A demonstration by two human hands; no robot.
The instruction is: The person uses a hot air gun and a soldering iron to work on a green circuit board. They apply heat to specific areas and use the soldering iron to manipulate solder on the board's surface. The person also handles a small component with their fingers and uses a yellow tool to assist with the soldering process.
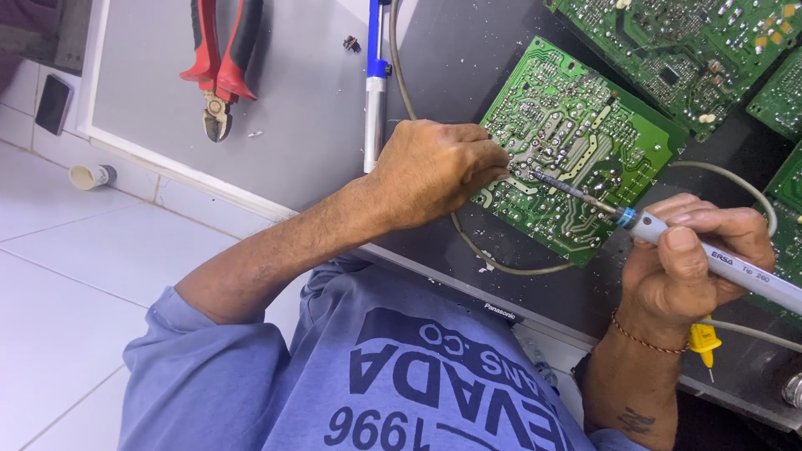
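A green circuit board (585, 134) lies solder side up on the dark table. My left hand (430, 171) rests on its left edge, fingers curled and pinched at a spot on the board; whether it holds anything is hidden. My right hand (697, 263) grips a white soldering iron (718, 259) like a pen. The iron's thin metal tip (568, 190) reaches left to the board, just beside my left fingertips.
Red-handled cutting pliers (219, 71) lie on the grey panel (159, 92) at the upper left. A blue and silver pen-shaped tool (375, 92) lies next to my left hand. More green boards (693, 42) fill the upper right. A beige cable (501, 266) loops under the board. White floor tiles lie left.
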